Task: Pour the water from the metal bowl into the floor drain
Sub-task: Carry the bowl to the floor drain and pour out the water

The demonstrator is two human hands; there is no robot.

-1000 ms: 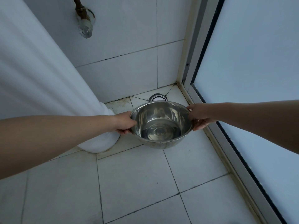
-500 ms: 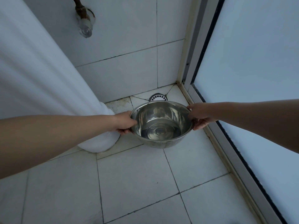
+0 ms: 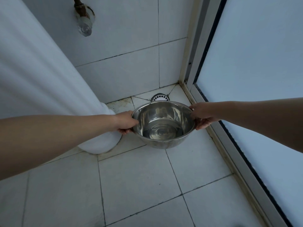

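Observation:
A shiny metal bowl hangs above the tiled floor, held level, with shallow water rippling in its bottom. My left hand grips the bowl's left rim and my right hand grips the right rim. The round floor drain with a white grate sits in the far corner of the floor, just beyond the bowl's far rim, which hides its near part.
A white pedestal stands at the left, its base close to my left hand. A frosted sliding door in a metal frame runs along the right. A pipe fitting sticks out of the tiled back wall.
The bowl and both hands have stayed almost in place; the water in the bowl ripples slightly.

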